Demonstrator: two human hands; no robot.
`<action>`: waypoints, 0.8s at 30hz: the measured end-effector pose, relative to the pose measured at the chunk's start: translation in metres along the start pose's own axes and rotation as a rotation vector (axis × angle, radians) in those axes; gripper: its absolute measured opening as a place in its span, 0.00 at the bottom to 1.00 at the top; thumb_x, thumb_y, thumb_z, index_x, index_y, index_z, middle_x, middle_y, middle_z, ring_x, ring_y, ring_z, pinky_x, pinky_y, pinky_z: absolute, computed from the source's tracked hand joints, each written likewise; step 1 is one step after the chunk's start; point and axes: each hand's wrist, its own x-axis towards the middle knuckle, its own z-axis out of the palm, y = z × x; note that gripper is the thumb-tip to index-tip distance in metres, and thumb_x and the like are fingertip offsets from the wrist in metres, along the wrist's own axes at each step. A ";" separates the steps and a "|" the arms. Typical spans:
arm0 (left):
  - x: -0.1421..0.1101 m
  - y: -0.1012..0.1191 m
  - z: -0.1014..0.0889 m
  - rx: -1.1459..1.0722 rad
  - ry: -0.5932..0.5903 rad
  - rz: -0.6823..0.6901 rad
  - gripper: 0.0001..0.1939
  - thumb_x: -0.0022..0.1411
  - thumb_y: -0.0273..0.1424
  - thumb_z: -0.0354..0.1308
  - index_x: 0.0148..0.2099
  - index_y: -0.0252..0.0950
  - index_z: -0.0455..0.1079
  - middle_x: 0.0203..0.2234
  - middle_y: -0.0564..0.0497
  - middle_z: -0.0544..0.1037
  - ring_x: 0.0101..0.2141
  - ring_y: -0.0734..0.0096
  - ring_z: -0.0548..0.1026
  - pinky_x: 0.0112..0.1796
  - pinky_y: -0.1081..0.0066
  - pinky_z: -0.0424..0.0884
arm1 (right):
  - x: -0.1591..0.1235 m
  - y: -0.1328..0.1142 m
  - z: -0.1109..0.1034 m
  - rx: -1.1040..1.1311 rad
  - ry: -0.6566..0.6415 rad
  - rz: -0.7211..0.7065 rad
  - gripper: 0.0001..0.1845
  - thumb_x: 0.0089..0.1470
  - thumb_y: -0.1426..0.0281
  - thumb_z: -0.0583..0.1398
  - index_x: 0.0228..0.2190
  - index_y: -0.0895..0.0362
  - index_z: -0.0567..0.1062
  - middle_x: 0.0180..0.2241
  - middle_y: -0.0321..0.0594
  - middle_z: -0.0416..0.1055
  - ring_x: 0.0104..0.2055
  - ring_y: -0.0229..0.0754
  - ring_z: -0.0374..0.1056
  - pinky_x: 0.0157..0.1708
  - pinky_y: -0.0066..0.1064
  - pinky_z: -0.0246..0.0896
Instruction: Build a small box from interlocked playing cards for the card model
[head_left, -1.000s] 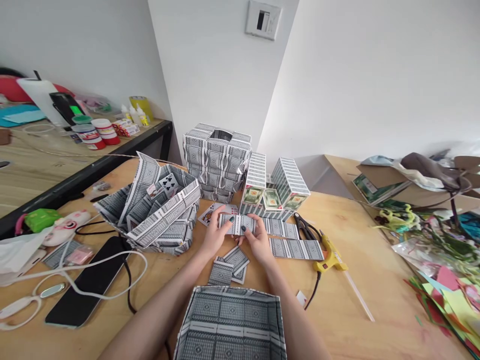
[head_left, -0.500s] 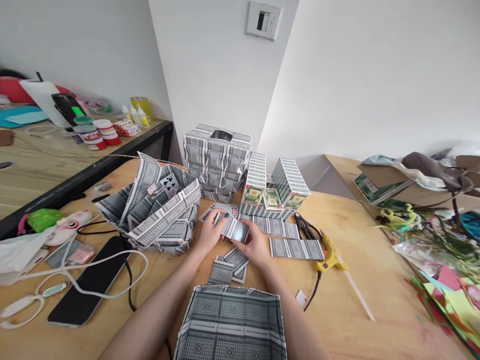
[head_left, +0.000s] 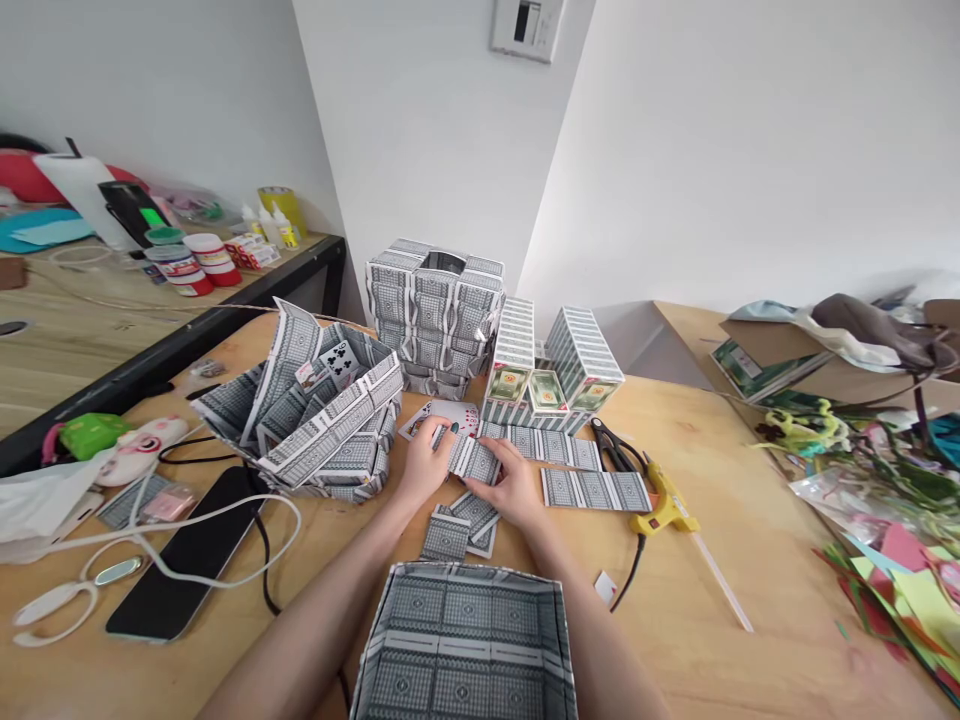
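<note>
The worktop is carrying a card basket between nine and ten o'clock from the left hand and the right hand, while face-up cards are lying at eleven o'clock from the short card strip, whose ends the fingers are pinching.

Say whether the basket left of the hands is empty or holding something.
Holding something: inside the basket, a face-up clubs card shows among card pieces.

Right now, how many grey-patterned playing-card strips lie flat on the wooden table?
2: far strip, beyond the right hand; near strip, left of the yellow plastic glue gun. More may be hidden.
</note>
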 end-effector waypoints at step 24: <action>-0.012 0.014 0.012 -0.223 -0.078 -0.092 0.11 0.61 0.33 0.46 0.46 0.38 0.59 0.19 0.58 0.64 0.15 0.80 0.61 0.19 0.77 0.59 | 0.001 0.013 0.004 -0.003 0.186 0.078 0.24 0.38 0.72 0.64 0.39 0.54 0.63 0.38 0.40 0.63 0.42 0.47 0.61 0.44 0.40 0.58</action>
